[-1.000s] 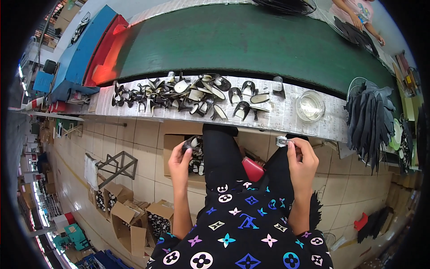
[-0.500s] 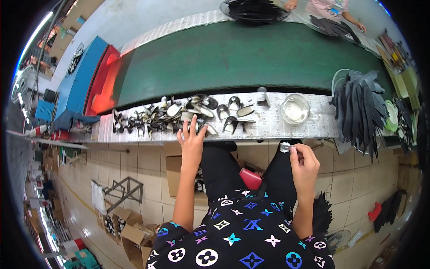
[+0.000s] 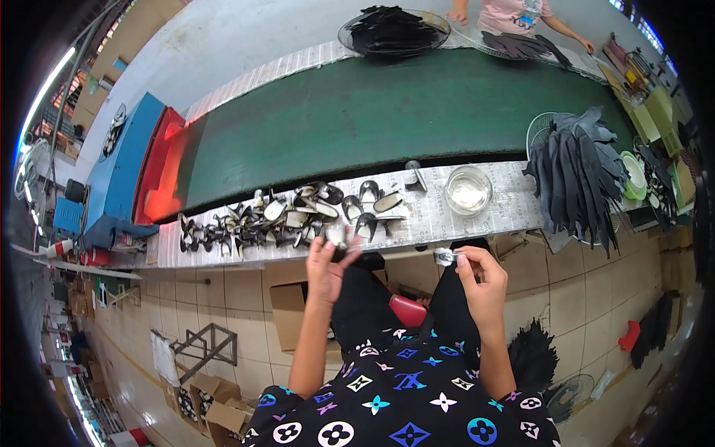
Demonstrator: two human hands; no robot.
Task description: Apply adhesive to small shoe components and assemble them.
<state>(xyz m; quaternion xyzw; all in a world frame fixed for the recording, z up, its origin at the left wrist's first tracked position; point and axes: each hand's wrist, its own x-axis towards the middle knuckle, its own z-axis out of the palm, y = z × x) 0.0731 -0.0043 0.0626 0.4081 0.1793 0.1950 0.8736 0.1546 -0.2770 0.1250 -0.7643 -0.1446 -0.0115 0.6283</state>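
Note:
In my left hand [image 3: 325,270], close to the table's front edge, is a dark-and-pale shoe heel [image 3: 337,237] held by the fingers; motion blurs it. My right hand [image 3: 482,281] is off the table edge, pinching a small silvery-white tool [image 3: 445,257], perhaps a brush; its exact kind does not show. Beyond the left hand lies a pile of black heels [image 3: 272,212] with pale faces, a few of them spread out at its right side. A lone heel-like piece [image 3: 415,176] stands farther right, beside a clear glass bowl [image 3: 468,191] with something whitish or clear in it.
A green conveyor belt [image 3: 357,112] runs behind the table strip, toward a blue-and-red machine [image 3: 141,160] at left. Dark strips [image 3: 577,171] overhang a basket at right. Across the belt, a person [image 3: 514,16] is by trays of black pieces. A cardboard box [image 3: 287,313] stands below.
My left hand has come back from the pile toward me and now holds a heel. The right hand still pinches the silvery-white tool. The whole view has shifted slightly.

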